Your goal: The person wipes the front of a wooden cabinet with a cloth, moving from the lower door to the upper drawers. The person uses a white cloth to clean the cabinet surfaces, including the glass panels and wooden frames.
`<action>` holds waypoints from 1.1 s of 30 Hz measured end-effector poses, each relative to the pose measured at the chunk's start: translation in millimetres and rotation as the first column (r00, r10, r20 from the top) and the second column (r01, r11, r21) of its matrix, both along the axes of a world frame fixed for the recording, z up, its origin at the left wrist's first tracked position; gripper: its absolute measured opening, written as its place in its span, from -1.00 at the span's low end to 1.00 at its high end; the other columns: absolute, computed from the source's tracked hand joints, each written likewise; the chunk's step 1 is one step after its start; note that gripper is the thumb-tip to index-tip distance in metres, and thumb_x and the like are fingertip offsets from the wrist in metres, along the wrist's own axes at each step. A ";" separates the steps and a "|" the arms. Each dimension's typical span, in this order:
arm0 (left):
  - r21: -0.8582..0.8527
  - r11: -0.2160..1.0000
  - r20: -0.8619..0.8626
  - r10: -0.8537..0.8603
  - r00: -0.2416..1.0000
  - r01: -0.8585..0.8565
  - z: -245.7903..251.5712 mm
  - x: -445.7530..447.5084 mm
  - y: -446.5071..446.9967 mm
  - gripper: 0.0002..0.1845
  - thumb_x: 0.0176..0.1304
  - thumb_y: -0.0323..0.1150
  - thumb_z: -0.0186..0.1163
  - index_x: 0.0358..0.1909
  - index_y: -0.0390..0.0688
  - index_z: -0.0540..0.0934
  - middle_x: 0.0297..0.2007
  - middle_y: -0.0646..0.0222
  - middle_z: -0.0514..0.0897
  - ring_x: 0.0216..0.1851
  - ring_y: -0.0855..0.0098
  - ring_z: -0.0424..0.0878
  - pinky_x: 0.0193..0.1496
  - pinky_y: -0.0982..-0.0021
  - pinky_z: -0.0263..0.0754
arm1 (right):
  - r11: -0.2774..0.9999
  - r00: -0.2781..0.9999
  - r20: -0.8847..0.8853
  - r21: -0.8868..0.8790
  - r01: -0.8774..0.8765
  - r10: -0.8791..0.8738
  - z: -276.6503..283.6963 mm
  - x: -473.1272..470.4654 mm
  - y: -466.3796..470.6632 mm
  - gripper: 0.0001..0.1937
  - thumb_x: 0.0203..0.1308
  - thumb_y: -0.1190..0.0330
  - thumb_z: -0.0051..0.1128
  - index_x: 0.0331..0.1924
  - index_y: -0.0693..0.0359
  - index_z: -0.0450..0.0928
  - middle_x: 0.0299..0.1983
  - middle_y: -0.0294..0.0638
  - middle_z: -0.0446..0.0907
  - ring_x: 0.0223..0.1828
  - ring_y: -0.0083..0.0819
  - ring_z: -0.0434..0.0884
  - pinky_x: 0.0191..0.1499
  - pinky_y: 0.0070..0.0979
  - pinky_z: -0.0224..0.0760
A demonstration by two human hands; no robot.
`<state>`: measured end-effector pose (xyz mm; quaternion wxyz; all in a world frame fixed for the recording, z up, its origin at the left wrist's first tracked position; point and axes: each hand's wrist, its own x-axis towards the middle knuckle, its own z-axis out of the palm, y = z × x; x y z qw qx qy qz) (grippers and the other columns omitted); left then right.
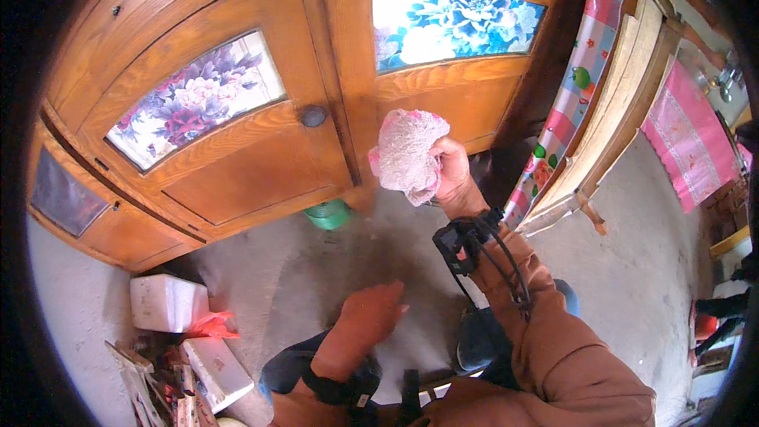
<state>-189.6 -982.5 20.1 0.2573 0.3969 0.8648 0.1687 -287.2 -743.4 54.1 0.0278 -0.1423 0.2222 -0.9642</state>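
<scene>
My right hand (455,175) grips a bunched pink and white terry cloth (410,151), held up in front of a wooden cabinet (261,172). Behind the cloth is the cabinet's right door (459,101), which has a blue floral panel (459,29). The left door carries a purple and pink floral panel (198,98) and a dark round knob (313,115). Low over my lap, my left hand (370,314) holds nothing that I can see. Its fingers lie together, pointing away from me. Both doors are closed.
A green round container (329,214) sits under the cabinet on the concrete floor (267,267). Two white foam boxes (169,302), a red plastic bag (213,325) and scrap wood (142,376) lie at left. To the right are a wooden frame (616,107) with patterned covering and a pink cloth (691,136).
</scene>
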 end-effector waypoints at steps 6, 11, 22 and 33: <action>0.138 0.990 -0.106 -0.011 0.994 0.026 -8.8 0.9 -0.5 -0.64 0.20 -0.16 0.17 -0.05 -0.12 0.44 -0.24 0.07 0.63 -0.17 0.00 0.60 -0.16 0.02 0.49 | 0.964 0.978 -0.130 -0.191 -0.184 0.161 4.1 15.1 -6.3 -0.39 -0.17 0.34 0.00 0.14 0.23 0.41 0.04 0.01 0.55 -0.07 0.11 0.59 -0.01 0.09 0.47; 0.066 0.998 -0.030 -0.006 1.000 0.008 -33.9 -2.2 -8.5 -0.53 0.24 -0.10 0.15 0.07 -0.21 0.48 -0.11 0.01 0.63 -0.10 -0.07 0.58 -0.06 0.03 0.50 | 0.965 0.969 -0.180 -0.170 -0.198 0.168 11.7 15.9 -0.5 -0.44 -0.08 0.30 0.12 0.12 0.23 0.45 0.11 0.04 0.51 0.10 -0.02 0.54 0.15 0.00 0.41; -0.105 0.894 0.211 -0.407 0.889 0.435 -162.8 66.2 20.4 -0.55 0.24 -0.05 0.11 0.01 -0.17 0.48 -0.06 0.05 0.61 -0.08 -0.02 0.59 -0.04 0.02 0.47 | 0.954 0.968 0.235 0.261 -0.150 0.088 42.4 73.4 60.8 -0.49 0.07 0.41 0.03 0.17 0.33 0.37 0.10 -0.05 0.53 0.10 -0.21 0.53 0.24 -0.23 0.32; 0.035 0.982 0.929 -0.100 0.357 0.186 -289.4 183.4 -3.6 -0.55 0.22 -0.06 0.15 0.04 -0.15 0.53 -0.10 0.09 0.62 -0.02 0.03 0.56 0.02 0.14 0.45 | 0.953 0.895 0.438 0.227 -0.200 0.083 -27.0 159.6 104.8 -0.36 0.02 0.35 0.04 0.27 0.28 0.25 0.05 -0.05 0.53 0.04 -0.14 0.55 0.22 -0.20 0.34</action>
